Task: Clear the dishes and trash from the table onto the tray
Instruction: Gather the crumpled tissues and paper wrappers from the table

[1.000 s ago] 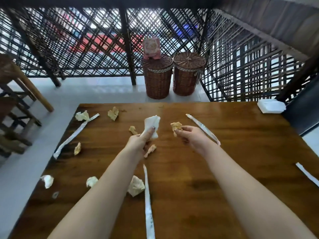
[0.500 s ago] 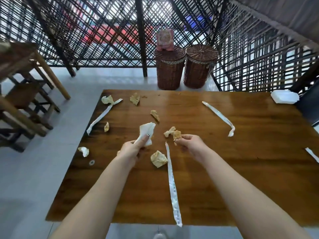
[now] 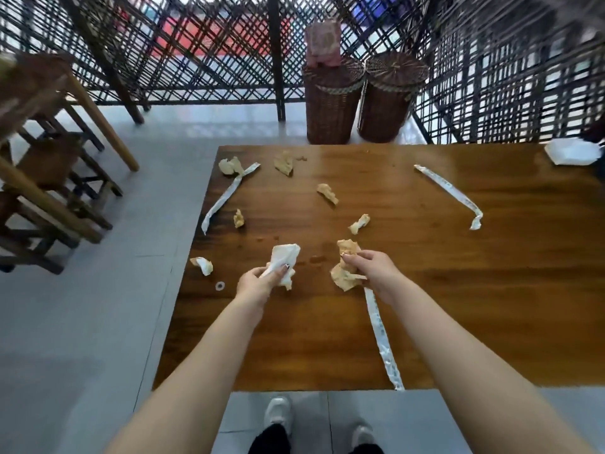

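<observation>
Wooden table (image 3: 458, 306) in front of me is strewn with scraps, and I see no tray, so I judge I'm bunching trash in both fists to carry it off in one go. My left hand (image 3: 258, 283) is clamped on a white napkin (image 3: 284, 257), thumb pressed across it. My right hand (image 3: 373, 273) pinches a tan crumpled wad (image 3: 345, 273) against the tabletop, just above the near end of a long paper strip (image 3: 381, 339).

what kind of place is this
Probably a casual eatery's dining area: a wooden table strewn with crumpled napkins and chopstick wrappers, lattice screens, two lidded wicker bins.
</observation>
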`<action>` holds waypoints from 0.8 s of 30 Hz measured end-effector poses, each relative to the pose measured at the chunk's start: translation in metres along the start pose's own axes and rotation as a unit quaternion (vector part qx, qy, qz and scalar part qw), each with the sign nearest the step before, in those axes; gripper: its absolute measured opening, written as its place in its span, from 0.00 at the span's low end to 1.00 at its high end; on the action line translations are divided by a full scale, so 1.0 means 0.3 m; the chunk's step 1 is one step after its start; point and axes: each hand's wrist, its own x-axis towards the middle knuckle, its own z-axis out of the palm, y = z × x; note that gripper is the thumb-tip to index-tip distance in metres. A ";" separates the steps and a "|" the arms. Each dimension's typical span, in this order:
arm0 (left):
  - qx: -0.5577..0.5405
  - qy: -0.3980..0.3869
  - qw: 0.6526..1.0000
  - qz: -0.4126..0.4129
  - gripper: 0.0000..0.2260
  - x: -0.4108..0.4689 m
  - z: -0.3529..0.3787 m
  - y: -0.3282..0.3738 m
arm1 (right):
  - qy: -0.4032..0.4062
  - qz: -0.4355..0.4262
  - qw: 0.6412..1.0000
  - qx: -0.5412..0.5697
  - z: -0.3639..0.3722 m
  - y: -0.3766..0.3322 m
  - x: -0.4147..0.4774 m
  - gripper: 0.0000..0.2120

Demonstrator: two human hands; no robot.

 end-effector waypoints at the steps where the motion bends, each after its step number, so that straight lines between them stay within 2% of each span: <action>1: 0.015 -0.001 1.000 0.006 0.28 0.018 -0.011 -0.010 | 0.013 0.008 1.000 -0.001 0.023 0.012 -0.002 0.15; 6: 0.110 0.002 0.993 0.045 0.26 0.136 -0.033 -0.059 | 0.049 0.017 0.999 -0.004 0.131 0.055 -0.019 0.19; 9: 0.196 -0.014 0.977 0.088 0.25 0.195 -0.027 -0.071 | 0.072 0.016 0.997 -0.021 0.162 0.080 -0.003 0.21; 14: 0.382 -0.077 0.904 0.175 0.18 0.282 -0.033 -0.059 | 0.074 0.026 0.996 -0.033 0.171 0.099 0.024 0.21; 19: 0.496 -0.136 0.834 0.199 0.21 0.338 -0.049 -0.043 | 0.034 0.025 0.998 -0.039 0.166 0.087 0.035 0.24; 24: 0.545 -0.145 0.801 0.199 0.24 0.366 -0.050 -0.045 | 0.031 0.035 0.999 -0.023 0.149 0.091 0.055 0.25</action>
